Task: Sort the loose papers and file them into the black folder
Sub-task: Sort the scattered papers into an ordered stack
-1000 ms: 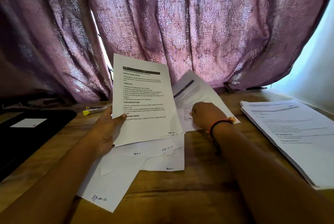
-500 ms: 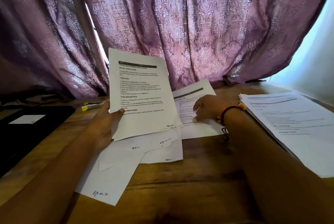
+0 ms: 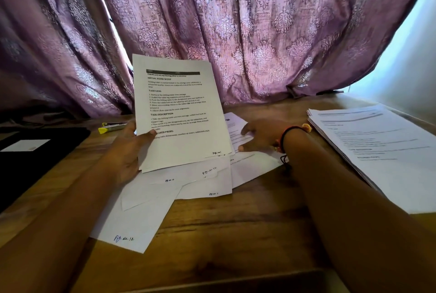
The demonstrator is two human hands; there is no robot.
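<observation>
The sorting step is in hand: the left hand (image 3: 125,151) grips a small held sheaf (image 3: 179,113) of printed pages by its lower left edge, thumb across the front, tilted up off the surface (image 3: 236,233). The right hand (image 3: 262,138) lies just beside it, fingers spread and pressing on a printed sheet (image 3: 254,167) that rests flat toward the far middle of the surface; it seems to be about to draw or pinch that page, but whether it has a grip yet I cannot tell. More loose papers (image 3: 151,200) fan out under the left hand toward the near edge, overlapping, with handwritten page numbers at their corners. A squared stack (image 3: 382,151) sits along the right edge. The black folder (image 3: 35,151) lies closed at the left edge, well apart from the hands, a white label on its cover; nothing can be seen inside it, so filing looks not yet begun. A yellow highlighter (image 3: 111,127) lies just beyond it. The next move likely calls for reading the page number, then slipping the sheet into the sheaf in order.
</observation>
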